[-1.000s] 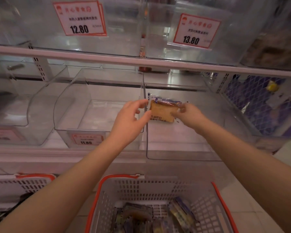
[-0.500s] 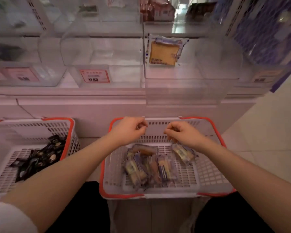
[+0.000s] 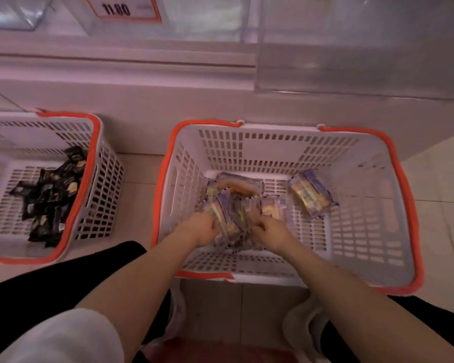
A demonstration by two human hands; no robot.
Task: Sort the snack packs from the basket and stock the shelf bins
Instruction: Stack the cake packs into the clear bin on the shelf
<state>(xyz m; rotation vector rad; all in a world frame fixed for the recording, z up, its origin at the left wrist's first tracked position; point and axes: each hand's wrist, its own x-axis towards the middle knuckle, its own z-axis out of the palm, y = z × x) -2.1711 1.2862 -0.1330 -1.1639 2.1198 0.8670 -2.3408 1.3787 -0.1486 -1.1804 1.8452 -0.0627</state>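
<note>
Now we have both hands in the white basket point(image 3: 378, 163): left hand point(image 3: 203, 229) and right hand point(image 3: 271, 231) curl onto the snack-pack heap point(image 3: 233, 205) by its near wall; the grip itself we cannot tell. One pack point(image 3: 309, 195) lies apart toward the right wall, nearer our right hand.

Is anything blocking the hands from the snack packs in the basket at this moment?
Nothing visible. Both the left hand and right hand are already down in the open-topped basket, fingers among the pile of snack packs. One pack lies apart, uncovered.
</note>
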